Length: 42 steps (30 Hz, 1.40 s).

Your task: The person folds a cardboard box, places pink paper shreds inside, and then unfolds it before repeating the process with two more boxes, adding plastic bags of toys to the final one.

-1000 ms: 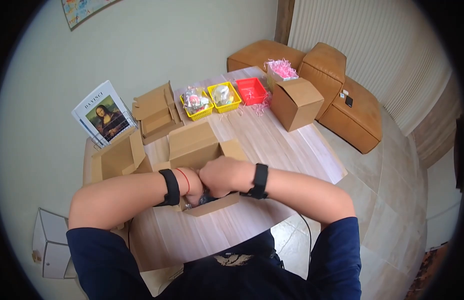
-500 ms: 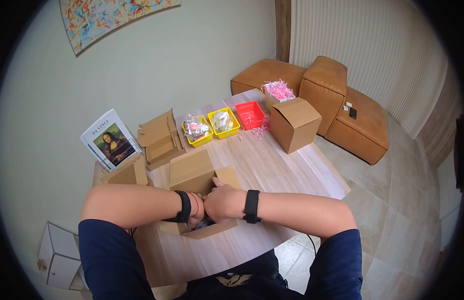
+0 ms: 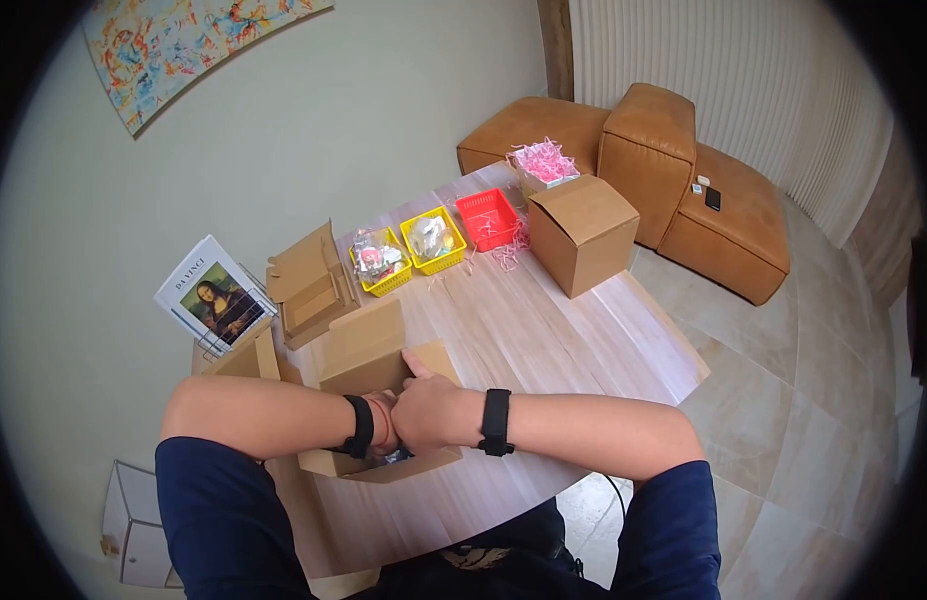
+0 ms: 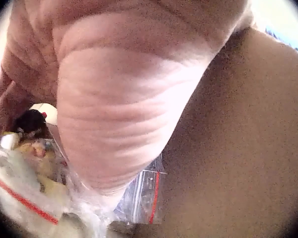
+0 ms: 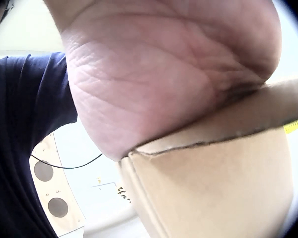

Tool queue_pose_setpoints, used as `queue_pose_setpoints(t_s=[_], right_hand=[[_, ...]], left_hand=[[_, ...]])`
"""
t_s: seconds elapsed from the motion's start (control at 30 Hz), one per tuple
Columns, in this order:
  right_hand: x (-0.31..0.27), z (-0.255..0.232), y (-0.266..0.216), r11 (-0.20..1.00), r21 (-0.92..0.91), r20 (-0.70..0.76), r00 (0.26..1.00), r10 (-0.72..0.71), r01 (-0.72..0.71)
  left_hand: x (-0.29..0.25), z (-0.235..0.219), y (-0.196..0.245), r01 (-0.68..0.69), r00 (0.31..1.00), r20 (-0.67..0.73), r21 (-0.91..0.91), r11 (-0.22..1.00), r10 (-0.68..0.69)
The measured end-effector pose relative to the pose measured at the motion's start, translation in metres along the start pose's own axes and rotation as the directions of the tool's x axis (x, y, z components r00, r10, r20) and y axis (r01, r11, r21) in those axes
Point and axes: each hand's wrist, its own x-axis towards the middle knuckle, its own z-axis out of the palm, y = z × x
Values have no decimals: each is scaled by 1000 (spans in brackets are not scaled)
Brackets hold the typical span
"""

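Observation:
An open cardboard box [image 3: 369, 345] stands at the near part of the table, its flaps spread. Inside it is my left hand [image 3: 382, 425], with its fingers hidden. Clear plastic bags with red strips [image 4: 27, 203] lie beside this hand [image 4: 114, 94] in the left wrist view, near a cardboard wall [image 4: 238, 144]. My right hand [image 3: 429, 412] lies over the box's right side, touching or close to the left hand, one digit extended toward the back and the others hidden. The right wrist view has its palm [image 5: 164, 74] against a cardboard edge [image 5: 213, 129].
Two yellow baskets [image 3: 382, 285] [image 3: 436, 264] with bagged items, a red basket [image 3: 489, 232], pink shredded paper [image 3: 544, 162] and a closed box [image 3: 586, 240] stand behind. A flattened-looking open box [image 3: 314, 290], a Da Vinci book [image 3: 212, 290] and another box [image 3: 259, 362] are at left.
The head view has shifted. Both hands remain at the box; one digit of my right hand, tucked down a second ago, now extends toward the back flap.

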Motion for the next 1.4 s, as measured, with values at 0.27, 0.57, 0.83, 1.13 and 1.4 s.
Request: queue_pose_setpoints(t_s=[0.27, 0.57, 0.83, 1.13, 1.4], right_hand=[[-1, 5, -1, 1000, 3, -66, 998, -2, 2], [0, 8, 0, 998, 48, -146, 989, 38, -32], [1, 10, -2, 996, 85, -190, 980, 52, -36], [9, 17, 0, 992, 118, -283, 956, 82, -50], [9, 3, 13, 932, 359, -452, 882, 131, 46]], left_hand=[[1, 1, 1, -11, 1000, -14, -6, 1000, 11], [1, 0, 0, -73, 996, -59, -30, 997, 71], [-1, 1, 0, -85, 991, -102, -31, 996, 81], [-1, 6, -14, -177, 972, -165, -35, 984, 169], [-23, 9, -44, -374, 865, -362, -8, 927, 346]])
